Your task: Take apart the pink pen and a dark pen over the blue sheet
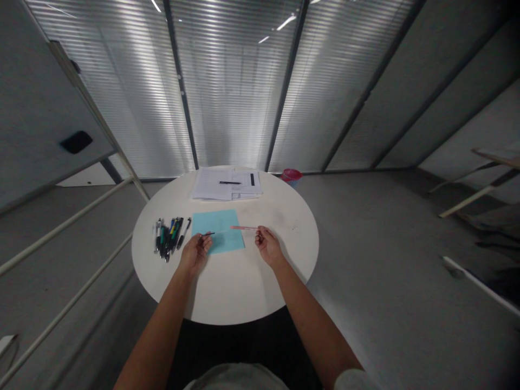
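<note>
My left hand (195,253) rests at the near edge of a light blue sheet of paper (217,225), pinching a thin dark pen (207,235) between its fingertips. My right hand (268,246) holds a slim pink pen (242,227), which points left and reaches over the blue sheet's right side. A bundle of pens and markers (168,238) lies left of my left hand, close to it but apart.
A round white table (231,292) carries everything. At its far side lie stacked papers (223,184) with a black pen on top. A pink-rimmed cup (291,176) stands beyond the far edge. Metal rails run along the left, and blinds cover the glass wall ahead.
</note>
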`<state>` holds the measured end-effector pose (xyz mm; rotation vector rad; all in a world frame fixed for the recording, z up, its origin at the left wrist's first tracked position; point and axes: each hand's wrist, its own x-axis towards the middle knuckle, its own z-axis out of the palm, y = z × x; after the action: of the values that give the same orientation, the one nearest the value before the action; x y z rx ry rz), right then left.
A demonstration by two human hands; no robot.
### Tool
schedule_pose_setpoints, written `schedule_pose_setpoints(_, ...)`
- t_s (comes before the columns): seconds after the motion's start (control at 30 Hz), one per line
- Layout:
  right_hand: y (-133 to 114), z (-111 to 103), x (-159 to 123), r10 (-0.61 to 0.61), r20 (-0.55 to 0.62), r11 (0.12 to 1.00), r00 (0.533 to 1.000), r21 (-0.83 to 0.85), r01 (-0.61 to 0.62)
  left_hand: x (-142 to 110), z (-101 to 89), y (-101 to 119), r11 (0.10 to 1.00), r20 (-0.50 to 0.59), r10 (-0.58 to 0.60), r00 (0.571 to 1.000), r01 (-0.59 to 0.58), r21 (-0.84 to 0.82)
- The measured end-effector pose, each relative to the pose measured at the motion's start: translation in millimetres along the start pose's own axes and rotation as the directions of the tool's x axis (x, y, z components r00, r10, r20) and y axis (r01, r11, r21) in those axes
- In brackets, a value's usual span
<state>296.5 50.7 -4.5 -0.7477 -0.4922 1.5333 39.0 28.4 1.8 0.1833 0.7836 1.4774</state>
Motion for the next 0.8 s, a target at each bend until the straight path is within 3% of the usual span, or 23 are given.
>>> schedule_pose_setpoints(0.17, 6, -1, 2, -0.104, 0.003, 0.993, 0.995, -0.059, 0.104, 1, -1.0, -1, 1.0, 0.01, -0.007, 1.0, 0.007, 0.008)
schedule_pose_setpoints(0.37, 20, -4, 6, -0.236, 0.047, 0.923, 0.971, -0.302, 0.239, 3, -3.8, -4, 0.998, 0.046, 0.027, 0.999, -0.03, 0.061)
schedule_pose_setpoints(0.63, 16, 0, 1, -0.239, 0.032, 0.922, 0.97, -0.308, 0.237, 4, -8.1, -8, 0.992, 0.124, 0.058, 0.991, -0.071, 0.105)
schedule_pose_setpoints(0.8, 18, 5, -5, -0.235, 0.122, 0.823, 0.964, -0.502, 0.264, 4, -8.4, -9, 0.983, 0.129, 0.089, 0.988, -0.108, 0.149)
